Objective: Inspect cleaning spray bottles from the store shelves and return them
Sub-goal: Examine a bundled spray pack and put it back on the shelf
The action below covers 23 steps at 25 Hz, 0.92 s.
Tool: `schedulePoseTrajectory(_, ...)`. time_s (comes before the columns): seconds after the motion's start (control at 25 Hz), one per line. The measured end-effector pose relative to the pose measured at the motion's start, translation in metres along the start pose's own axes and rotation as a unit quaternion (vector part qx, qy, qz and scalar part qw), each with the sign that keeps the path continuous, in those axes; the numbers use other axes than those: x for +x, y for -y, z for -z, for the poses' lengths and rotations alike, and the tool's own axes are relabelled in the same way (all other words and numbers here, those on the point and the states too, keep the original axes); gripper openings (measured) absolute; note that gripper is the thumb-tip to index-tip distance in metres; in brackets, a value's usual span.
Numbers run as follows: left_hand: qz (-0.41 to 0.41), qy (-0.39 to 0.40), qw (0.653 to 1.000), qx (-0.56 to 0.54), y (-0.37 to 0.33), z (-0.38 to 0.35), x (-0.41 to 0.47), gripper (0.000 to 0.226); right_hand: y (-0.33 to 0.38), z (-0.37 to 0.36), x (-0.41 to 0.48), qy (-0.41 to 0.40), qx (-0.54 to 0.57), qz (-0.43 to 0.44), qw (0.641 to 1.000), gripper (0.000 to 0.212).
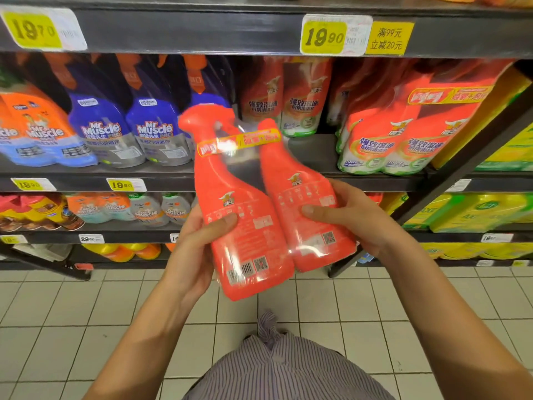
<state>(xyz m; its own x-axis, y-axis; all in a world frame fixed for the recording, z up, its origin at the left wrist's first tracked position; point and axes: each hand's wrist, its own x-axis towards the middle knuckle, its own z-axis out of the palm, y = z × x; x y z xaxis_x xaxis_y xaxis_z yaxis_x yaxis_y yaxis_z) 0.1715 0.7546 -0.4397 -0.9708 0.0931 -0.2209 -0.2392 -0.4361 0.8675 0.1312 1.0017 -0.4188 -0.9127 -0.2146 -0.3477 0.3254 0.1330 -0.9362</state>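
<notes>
Mid-inspection I'd say: the red twin pack (253,215) is off the shelf (317,151), back labels facing up, so returning it to the gap at the shelf's front edge is still left. Left hand (193,249) and right hand (354,217) each grip a bottle's lower body, thumbs on the labels.

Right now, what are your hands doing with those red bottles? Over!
Left hand, right hand: both gripping red twin-pack. Pack held off the shelf, back labels facing camera. Gap there unblocked.
</notes>
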Motion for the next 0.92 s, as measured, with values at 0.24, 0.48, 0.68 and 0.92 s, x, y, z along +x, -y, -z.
schedulePoseTrajectory(0.24,-0.118,0.057,0.991,0.038,-0.01,-0.001,0.0,0.052,0.002,-0.01,-0.009,-0.063,-0.111,0.1,0.987,0.079)
schedulePoseTrajectory(0.48,-0.128,0.067,0.987,0.067,-0.007,-0.009,-0.004,0.066,-0.002,-0.035,-0.002,-0.105,0.045,0.084,0.99,0.096)
schedulePoseTrajectory(0.68,-0.126,0.129,0.979,0.09,-0.015,-0.013,-0.002,0.072,-0.006,-0.02,0.004,-0.143,0.034,0.103,0.984,0.082)
schedulePoseTrajectory(0.92,-0.068,0.067,0.993,-0.072,-0.012,-0.003,0.015,0.052,-0.011,0.013,-0.007,0.116,0.198,0.12,0.966,0.066)
